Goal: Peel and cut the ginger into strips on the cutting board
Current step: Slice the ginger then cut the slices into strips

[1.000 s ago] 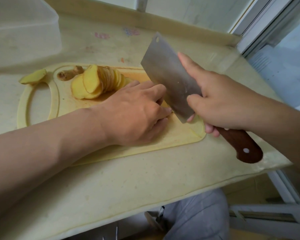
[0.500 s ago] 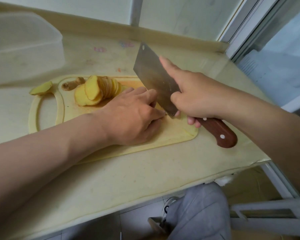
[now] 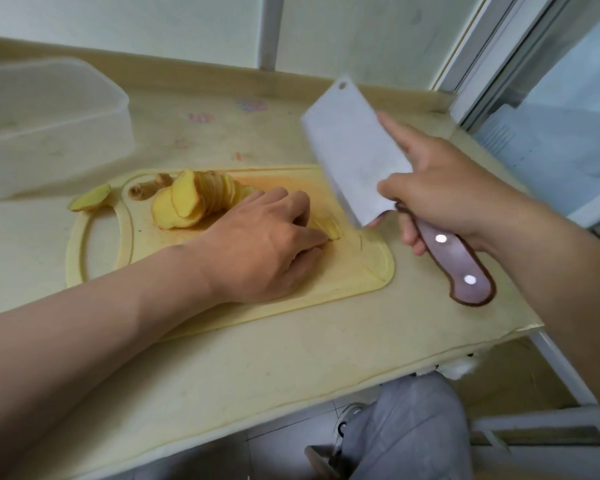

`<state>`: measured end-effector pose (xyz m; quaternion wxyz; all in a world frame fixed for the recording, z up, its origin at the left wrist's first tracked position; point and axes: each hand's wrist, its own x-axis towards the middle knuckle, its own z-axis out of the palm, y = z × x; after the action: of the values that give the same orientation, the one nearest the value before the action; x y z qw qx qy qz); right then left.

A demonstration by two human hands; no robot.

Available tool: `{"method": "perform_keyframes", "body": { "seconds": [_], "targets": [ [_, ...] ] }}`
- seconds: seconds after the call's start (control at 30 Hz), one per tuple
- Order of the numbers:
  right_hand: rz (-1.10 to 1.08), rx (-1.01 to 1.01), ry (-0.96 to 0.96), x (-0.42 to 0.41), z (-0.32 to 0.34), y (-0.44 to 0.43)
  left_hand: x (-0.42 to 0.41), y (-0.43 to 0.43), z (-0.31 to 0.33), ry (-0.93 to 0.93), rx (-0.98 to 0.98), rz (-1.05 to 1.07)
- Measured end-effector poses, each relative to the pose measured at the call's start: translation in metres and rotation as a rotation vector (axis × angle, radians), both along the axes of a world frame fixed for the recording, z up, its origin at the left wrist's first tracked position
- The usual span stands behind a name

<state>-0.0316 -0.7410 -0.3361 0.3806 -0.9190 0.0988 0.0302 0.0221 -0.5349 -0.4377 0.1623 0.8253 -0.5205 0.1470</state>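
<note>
Starting nearest, a knee (image 3: 406,431) in grey trousers shows below the front edge of the table (image 3: 239,368), a pale yellowish top with a worn rim. The left forearm (image 3: 118,306) crosses it onto the yellow cutting board (image 3: 357,275), and the left hand (image 3: 267,247) lies knuckles-up on the board's right half. Its fingers (image 3: 305,237) are curled down and clamp a small ginger stack (image 3: 331,232) against the board; only the stack's right end peeps out past the fingertips, so how much lies under the hand cannot be told. That exposed end points right, toward the cleaver (image 3: 354,150), whose blade hovers just above and just right of it, edge down, running near to far and leaning left at the far end. So the ginger sits between fingertips and edge, and the blade runs roughly along the knuckle line. The right hand (image 3: 444,199) grips the cleaver, forefinger laid on the blade's flat, the others wrapped round the wooden handle (image 3: 458,265). I judge the next drop should land on that exposed end, with the left fingers tucked well back. Farther left on the board lies a fan of peeled ginger slices (image 3: 194,199), a brown knob of trimmings (image 3: 149,187) behind it, and one loose slice (image 3: 89,202) at the board's handle end. Beyond stands a clear plastic tub (image 3: 49,126) on the table, then the wall (image 3: 187,29) and a window frame (image 3: 482,46) at right.
</note>
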Motion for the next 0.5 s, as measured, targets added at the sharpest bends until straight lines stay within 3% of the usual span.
{"method": "perform_keyframes", "body": {
  "seconds": [0.23,0.5],
  "targets": [
    [-0.242,0.333,0.002,-0.053,-0.027,-0.05,0.0,-0.002,0.002,0.041,0.012,-0.027],
    [-0.229,0.44,0.017,-0.078,-0.055,-0.048,-0.006,-0.011,0.013,0.163,0.054,0.129]
  ]
}}
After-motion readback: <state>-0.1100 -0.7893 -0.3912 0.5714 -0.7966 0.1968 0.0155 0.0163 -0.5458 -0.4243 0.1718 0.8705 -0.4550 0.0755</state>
